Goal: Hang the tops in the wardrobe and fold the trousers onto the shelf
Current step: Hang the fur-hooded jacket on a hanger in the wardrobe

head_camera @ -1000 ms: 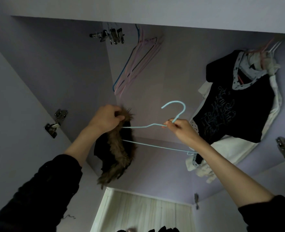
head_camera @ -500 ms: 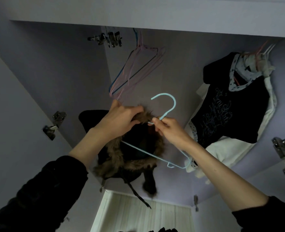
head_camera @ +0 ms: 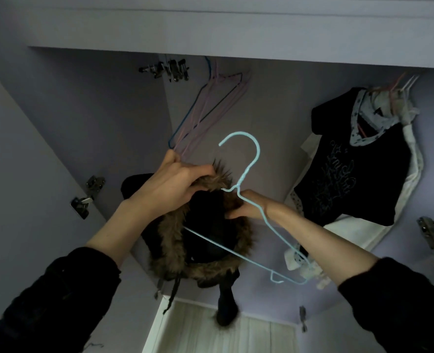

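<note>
We hold a black top with a brown fur-trimmed hood (head_camera: 200,250) up inside the lilac wardrobe (head_camera: 83,110). Our left hand (head_camera: 170,184) grips the fur edge; our right hand (head_camera: 246,207) pinches the dark fabric, with the pale blue wire hanger (head_camera: 251,174) across its wrist. A black printed T-shirt (head_camera: 351,179) hangs to the right

Your right hand (head_camera: 246,208) is mostly buried behind the black fur-trimmed top (head_camera: 200,240), so its fingers can't be read. The light blue hanger (head_camera: 249,174) vanishes into that top on the left.
</note>
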